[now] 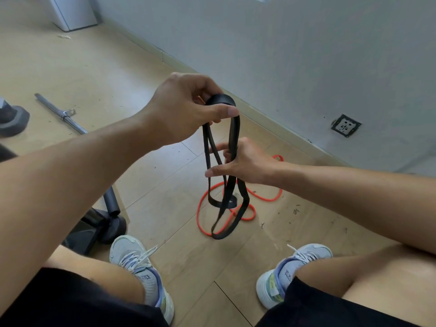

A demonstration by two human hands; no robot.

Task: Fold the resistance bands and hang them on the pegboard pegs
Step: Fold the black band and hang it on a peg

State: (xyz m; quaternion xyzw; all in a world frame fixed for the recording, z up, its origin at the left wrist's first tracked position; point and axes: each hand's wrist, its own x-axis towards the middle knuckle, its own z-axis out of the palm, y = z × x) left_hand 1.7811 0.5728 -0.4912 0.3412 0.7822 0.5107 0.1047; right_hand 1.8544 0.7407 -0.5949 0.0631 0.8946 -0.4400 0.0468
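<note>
1. Head view looks down at two bare arms above a wooden floor [89, 74]; the left hand [186, 109] is higher, the right hand [245, 161] is lower and a little to the right; the two hands are apart.
2. The left hand pinches the top fold of a black resistance band [232, 138] between thumb and curled fingers; the band hangs down from there in several loops, and its lowest loop reaches close to the floor.
3. The right hand holds the hanging strands about the middle; its fingers are curled around some strands and the thumb points to the left across them.
4. A red resistance band [266, 199] lies on the floor in loose curves under the black one, near the grey wall [306, 55].
5. A metal bar [60, 112] lies on the floor at the left; a wall socket [345, 125] sits low on the wall at the right; two light sneakers [139, 263] show at the bottom, with black shorts [70, 300] over the knees.
</note>
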